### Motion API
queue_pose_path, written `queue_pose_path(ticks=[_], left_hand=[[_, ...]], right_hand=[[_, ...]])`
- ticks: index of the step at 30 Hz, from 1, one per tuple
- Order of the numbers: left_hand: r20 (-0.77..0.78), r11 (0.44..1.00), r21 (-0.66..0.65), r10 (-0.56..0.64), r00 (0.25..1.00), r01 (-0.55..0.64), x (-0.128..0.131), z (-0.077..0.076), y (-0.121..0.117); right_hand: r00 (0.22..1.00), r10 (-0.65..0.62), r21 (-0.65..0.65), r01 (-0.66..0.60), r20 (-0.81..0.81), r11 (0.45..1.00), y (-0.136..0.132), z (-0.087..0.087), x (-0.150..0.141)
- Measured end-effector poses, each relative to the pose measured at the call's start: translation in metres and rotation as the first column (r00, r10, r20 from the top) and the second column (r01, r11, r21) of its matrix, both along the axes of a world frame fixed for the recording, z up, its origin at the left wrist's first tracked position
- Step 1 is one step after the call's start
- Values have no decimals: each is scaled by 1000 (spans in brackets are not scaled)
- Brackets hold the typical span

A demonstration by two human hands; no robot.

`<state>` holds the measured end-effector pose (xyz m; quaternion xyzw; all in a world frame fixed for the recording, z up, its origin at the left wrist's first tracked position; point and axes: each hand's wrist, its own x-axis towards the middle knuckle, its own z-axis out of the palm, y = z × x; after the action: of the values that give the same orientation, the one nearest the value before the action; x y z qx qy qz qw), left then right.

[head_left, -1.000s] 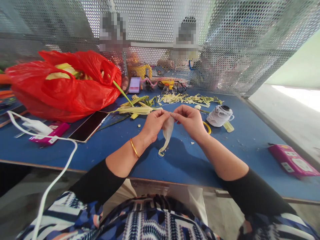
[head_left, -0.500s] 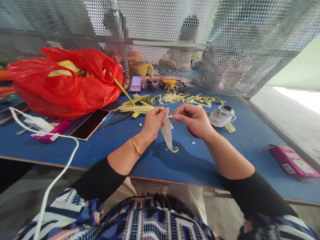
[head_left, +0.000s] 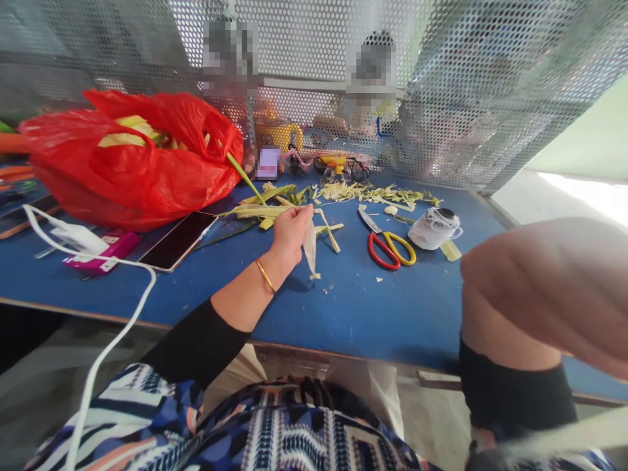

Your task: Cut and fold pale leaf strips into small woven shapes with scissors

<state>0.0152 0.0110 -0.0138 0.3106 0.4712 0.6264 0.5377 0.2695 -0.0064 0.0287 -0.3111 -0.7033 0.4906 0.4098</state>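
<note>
My left hand is closed in a pinch on a pale corn husk, whose narrow end hangs below the fingers. A thin folded strip of husk sticks out to the right of the fingertips. My right hand is raised close to the camera at the right, large and blurred; its fingers run toward the right edge and what they hold, if anything, is not clear. Scissors with one red and one yellow handle lie on the blue table between the hands. A spool of white thread stands right of them.
A red plastic bag of husks fills the back left. Before it lie a dark phone, a purple pack and a white cable. Husk scraps line the back, by a perforated metal screen. People sit behind it.
My right hand has left the husk and swung right and up toward the camera, uncovering the scissors and covering the purple pack at the right. My left hand has shifted slightly left with the husk.
</note>
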Motion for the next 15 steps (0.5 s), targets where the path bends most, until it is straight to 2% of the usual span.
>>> queue_pose_path(ticks=[4, 7, 9, 13, 14, 15], left_hand=[[-34, 1000, -22, -22, 999, 21, 0, -3, 1], [-60, 996, -28, -87, 994, 86, 2, -4, -3], [-59, 991, -34, -132, 989, 130, 5, -3, -7], [-28, 974, -77, -215, 976, 212, 9, 0, -15], [-26, 970, -88, -227, 973, 224, 10, 1, -16], [-26, 968, -94, -237, 971, 234, 11, 1, -18]], right_hand=[[950, -273, -72, 265, -150, 962, 5, -12, -25], [850, -468, -144, 445, -243, 884, 13, -20, -34], [748, -597, -200, 563, -289, 802, 22, -23, -32], [475, -829, -295, 780, -297, 552, 43, -26, -28], [449, -854, -276, 813, -263, 512, 47, -28, -28], [453, -865, -247, 832, -217, 497, 49, -30, -29]])
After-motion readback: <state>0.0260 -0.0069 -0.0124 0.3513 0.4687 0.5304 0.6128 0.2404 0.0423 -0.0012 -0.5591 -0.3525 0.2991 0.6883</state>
